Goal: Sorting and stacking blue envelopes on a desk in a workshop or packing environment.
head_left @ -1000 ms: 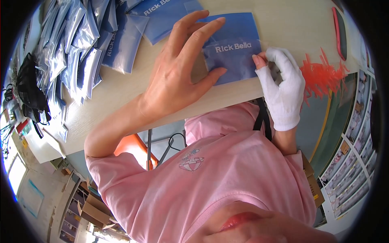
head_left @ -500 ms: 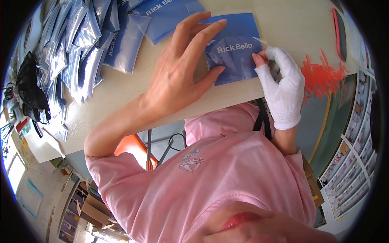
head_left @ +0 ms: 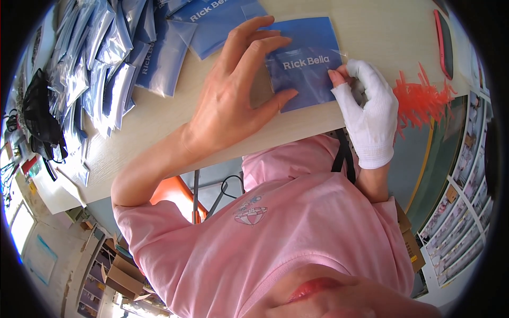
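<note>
A flat blue packet [head_left: 302, 82] with white lettering, a clear plastic film over its lower part, lies on the table before me. My left hand [head_left: 233, 87] is bare and arched over its left side. The fingers are spread, with the thumb on the lower left part of the packet and the fingertips at its upper left edge. My right hand [head_left: 366, 108] wears a white glove with the thumb and finger ends bare. Its thumb and forefinger pinch together at the packet's right edge, on the clear plastic. The other fingers curl behind, partly hidden.
Many plastic-wrapped blue packets [head_left: 101, 63] are heaped at the far left, and another blue packet [head_left: 214, 26] lies just beyond my left hand. Bright red thin strips [head_left: 424, 99] bunch by the table's right edge. A red and black long object [head_left: 444, 45] lies farther right.
My left fingers have bent slightly and the thumb has slid a little right over the packet. The film looks flatter. The right hand has barely moved.
</note>
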Demonstrator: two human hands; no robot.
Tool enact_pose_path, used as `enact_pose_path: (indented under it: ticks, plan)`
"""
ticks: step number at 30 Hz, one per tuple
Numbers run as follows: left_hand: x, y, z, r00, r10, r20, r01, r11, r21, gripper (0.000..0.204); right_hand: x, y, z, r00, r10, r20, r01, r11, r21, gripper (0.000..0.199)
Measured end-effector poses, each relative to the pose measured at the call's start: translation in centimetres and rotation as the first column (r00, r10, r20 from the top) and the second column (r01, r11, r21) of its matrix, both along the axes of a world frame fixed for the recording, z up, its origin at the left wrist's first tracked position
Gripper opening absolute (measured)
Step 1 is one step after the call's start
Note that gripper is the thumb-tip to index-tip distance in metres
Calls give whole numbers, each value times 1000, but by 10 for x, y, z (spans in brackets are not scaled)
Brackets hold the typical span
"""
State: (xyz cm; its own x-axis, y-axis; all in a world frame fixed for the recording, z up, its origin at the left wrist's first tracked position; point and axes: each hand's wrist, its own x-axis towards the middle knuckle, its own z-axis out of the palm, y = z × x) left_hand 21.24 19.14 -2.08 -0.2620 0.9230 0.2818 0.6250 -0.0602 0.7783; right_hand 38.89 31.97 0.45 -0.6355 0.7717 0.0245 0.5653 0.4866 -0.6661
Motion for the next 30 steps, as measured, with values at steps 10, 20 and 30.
enact_pose_path:
  ticks: [10, 20, 30]
  plan:
    - [-2, 0, -1, 945, -88, -315, 118, 990, 77, 64, -2, 0, 3, 1000, 0, 12, 0, 1000, 3, 16]
    - [1, -23, 10, 999, 5, -41, -7, 998, -57, 60, 20, 8, -8, 902, 209, -377, -226, 974, -3, 10]
    - [7, -27, 2, 999, -21, -47, 18, 999, -51, 17, 33, 6, -6, 955, 118, -271, -141, 988, -68, 15]
